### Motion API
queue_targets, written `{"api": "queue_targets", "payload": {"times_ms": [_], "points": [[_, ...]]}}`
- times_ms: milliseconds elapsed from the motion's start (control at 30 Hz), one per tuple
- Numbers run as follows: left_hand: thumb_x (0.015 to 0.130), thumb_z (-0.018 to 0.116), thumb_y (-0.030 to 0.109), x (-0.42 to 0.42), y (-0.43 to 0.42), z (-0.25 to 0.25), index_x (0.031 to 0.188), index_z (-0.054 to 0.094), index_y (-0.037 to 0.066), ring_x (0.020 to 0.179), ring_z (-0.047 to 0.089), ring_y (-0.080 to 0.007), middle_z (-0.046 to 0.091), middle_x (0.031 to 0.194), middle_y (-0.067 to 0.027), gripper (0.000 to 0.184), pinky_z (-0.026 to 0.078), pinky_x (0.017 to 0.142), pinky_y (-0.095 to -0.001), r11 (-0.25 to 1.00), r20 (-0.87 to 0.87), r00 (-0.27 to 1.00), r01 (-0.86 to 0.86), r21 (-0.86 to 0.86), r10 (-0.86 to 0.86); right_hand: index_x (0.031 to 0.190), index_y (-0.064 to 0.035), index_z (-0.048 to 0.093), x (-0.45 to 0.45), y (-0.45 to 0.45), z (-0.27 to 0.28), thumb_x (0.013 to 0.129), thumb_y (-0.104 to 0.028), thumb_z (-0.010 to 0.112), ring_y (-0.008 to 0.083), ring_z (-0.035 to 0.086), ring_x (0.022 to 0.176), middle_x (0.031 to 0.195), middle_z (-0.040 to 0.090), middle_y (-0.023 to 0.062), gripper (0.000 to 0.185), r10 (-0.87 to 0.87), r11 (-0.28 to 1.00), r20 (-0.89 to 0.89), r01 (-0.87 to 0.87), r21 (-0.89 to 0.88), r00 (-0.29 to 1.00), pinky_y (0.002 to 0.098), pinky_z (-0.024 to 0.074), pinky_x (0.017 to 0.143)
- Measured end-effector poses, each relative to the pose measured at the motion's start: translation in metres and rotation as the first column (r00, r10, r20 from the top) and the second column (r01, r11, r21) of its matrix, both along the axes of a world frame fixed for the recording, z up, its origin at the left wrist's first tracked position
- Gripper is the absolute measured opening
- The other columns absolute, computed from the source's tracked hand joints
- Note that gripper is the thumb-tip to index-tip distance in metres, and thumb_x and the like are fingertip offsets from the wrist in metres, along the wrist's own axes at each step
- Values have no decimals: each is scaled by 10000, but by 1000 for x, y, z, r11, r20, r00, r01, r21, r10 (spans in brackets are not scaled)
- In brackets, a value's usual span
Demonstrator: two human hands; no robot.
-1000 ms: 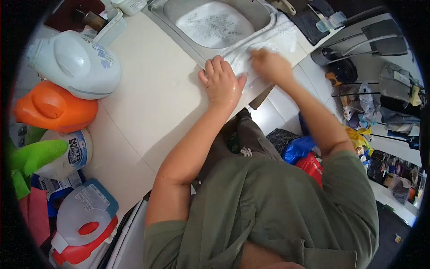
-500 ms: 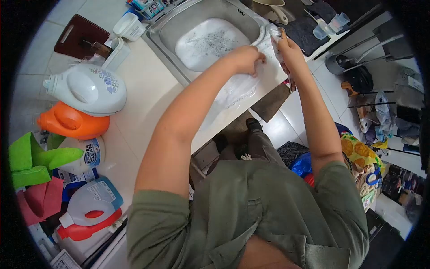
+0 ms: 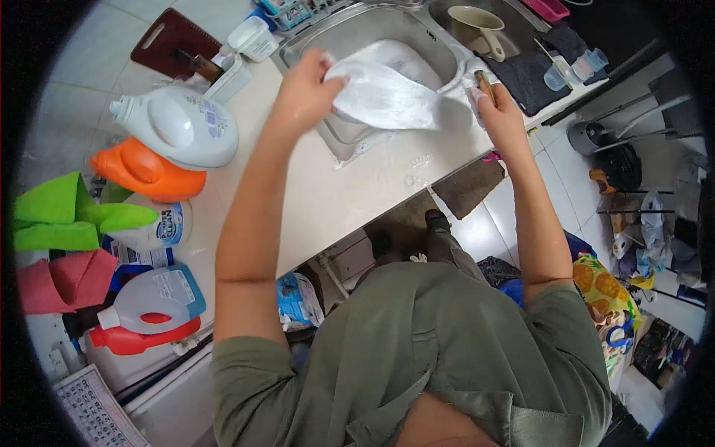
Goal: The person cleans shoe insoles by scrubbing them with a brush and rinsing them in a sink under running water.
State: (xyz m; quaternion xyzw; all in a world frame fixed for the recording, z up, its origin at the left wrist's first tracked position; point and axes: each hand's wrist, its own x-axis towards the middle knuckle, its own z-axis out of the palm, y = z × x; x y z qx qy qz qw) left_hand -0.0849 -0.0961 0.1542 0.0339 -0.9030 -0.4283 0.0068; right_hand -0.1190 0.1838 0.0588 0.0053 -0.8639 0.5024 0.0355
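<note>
Since that white cloth [image 3: 383, 97] looks floppy and probably slippery, I'd pinch its edge, like the left grip [image 3: 304, 97] clamped there over the sink [image 3: 417, 22], right grip [image 3: 503, 115] closed round a brown handle [image 3: 484, 83].

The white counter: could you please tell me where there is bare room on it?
The widest bare patch of the white counter lies between the left forearm, the sink and the front edge, with wet spots nearer the right hand. It is crowded left of that forearm, around the white bottle and orange bottle, and beyond the right hand, at the dark cloth.
</note>
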Motion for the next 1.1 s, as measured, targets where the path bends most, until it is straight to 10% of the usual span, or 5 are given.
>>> {"api": "queue_targets", "payload": {"times_ms": [67, 267, 333, 467, 1100], "points": [[734, 616, 36, 28, -12, -49, 1013, 447, -19, 621, 602, -177, 597, 795, -156, 331, 448, 428, -277, 955, -34, 994, -94, 280, 108, 915, -13, 526, 14, -17, 13, 794, -369, 509, 339, 594, 720, 754, 599, 205, 376, 38, 993, 11, -39, 111, 999, 388, 441, 645], [707, 611, 72, 97, -2, -134, 1092, 464, 13, 715, 622, -250, 610, 784, -181, 417, 488, 591, -363, 922, 92, 980, -195, 333, 175, 955, -57, 518, 34, -51, -7, 775, -365, 511, 352, 606, 787, 812, 624, 187, 357, 210, 742, 153, -259, 618, 966, 439, 468, 682], [707, 610, 161, 104, 8, -122, 1065, 530, 27, 760, 614, -318, 618, 801, -192, 390, 475, 671, -415, 966, 42, 993, -100, -240, 113, 948, -60, 517, 41, -57, -10, 773, -356, 523, 348, 609, 766, 800, 626, 176, 344, 212, 698, 167, -269, 664, 963, 445, 474, 676], [751, 610, 307, 95, 31, -124, 865, 608, 44, 727, 606, -324, 626, 756, -161, 286, 463, 602, -432, 868, 13, 990, -116, -483, 140, 962, -60, 516, 43, -65, -13, 776, -343, 537, 345, 614, 745, 786, 627, 173, 340, 223, 659, 96, -223, 718, 970, 452, 476, 666], [673, 658, 228, 102, 7, -155, 644, 568, 92, 633, 571, -256, 599, 643, -73, 166, 404, 583, -392, 824, -327, 929, -45, -565, -173, 945, -45, 509, 96, -129, 1, 756, -323, 582, 344, 621, 730, 780, 633, 184, 344, 325, 534, 295, -432, 727, 898, 449, 486, 654]]}}
